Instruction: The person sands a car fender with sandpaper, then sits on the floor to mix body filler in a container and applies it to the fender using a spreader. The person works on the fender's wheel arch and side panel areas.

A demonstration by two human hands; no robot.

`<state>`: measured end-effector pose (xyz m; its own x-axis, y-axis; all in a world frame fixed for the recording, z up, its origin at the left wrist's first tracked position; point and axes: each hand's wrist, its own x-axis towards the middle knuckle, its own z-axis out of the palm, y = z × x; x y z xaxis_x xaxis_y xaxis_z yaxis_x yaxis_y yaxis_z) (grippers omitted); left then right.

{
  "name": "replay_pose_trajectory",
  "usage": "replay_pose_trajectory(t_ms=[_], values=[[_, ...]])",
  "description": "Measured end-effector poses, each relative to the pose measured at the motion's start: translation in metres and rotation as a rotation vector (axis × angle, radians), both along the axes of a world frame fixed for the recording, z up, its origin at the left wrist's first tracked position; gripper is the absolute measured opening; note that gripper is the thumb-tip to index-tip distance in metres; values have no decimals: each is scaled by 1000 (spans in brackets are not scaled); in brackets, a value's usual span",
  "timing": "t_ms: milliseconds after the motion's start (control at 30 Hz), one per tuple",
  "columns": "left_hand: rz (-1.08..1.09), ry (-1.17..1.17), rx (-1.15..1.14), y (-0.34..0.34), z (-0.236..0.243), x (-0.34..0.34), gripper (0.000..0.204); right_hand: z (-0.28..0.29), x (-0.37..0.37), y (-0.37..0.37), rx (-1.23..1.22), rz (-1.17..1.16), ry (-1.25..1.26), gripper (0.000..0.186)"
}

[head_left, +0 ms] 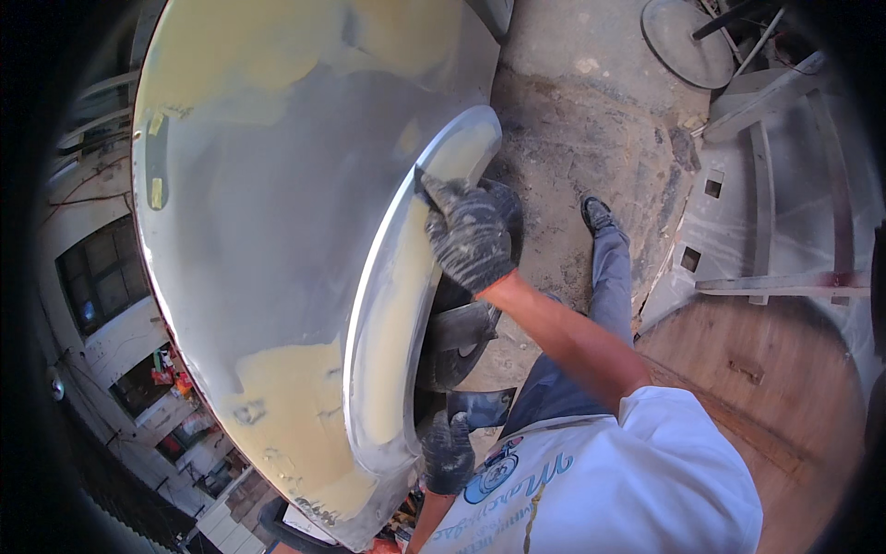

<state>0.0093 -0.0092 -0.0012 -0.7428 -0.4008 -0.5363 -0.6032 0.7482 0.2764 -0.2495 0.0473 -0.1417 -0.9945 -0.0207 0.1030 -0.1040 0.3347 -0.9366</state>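
Right hand (468, 238) was on the yellow-patched wheel arch (385, 369), left hand (448, 454) by its lower end; couldn't really tell either grip.

Filling much of the left half of the view: a large, rounded vehicle body panel (286, 203), matte grey through the middle, with broad pale-yellow patches (300, 392) toward top and bottom, borders uneven. Near its far left edge, a slim, round-ended grey strip (158, 164) marked with yellow at either end. Along the panel's right side, a raised wheel arch (383, 369) — crescent-shaped, rounded at the upper end, edged in white along the panel side, yellowish down its face, grey at the lower tip. Toward the panel's bottom edge — dark smudges and a rougher, mottled finish.
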Motion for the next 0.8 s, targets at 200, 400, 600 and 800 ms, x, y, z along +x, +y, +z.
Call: replay_pose_trajectory(t_ms=[200, 400, 600, 800], values=[[-32, 73, 30, -6, 3, -1, 24, 46, 30, -14, -2, 41, -74, 51], [-15, 82, 9, -6, 6, -2, 24, 69, 68, -30, -26, 49, -80, 59], [-49, 121, 11, -3, 8, -6, 23, 66, 67, 6, -58, 254, 40, 54], [-86, 92, 0, -4, 1, -2, 22, -12, 17, 17, 32, 221, 518, 48]])
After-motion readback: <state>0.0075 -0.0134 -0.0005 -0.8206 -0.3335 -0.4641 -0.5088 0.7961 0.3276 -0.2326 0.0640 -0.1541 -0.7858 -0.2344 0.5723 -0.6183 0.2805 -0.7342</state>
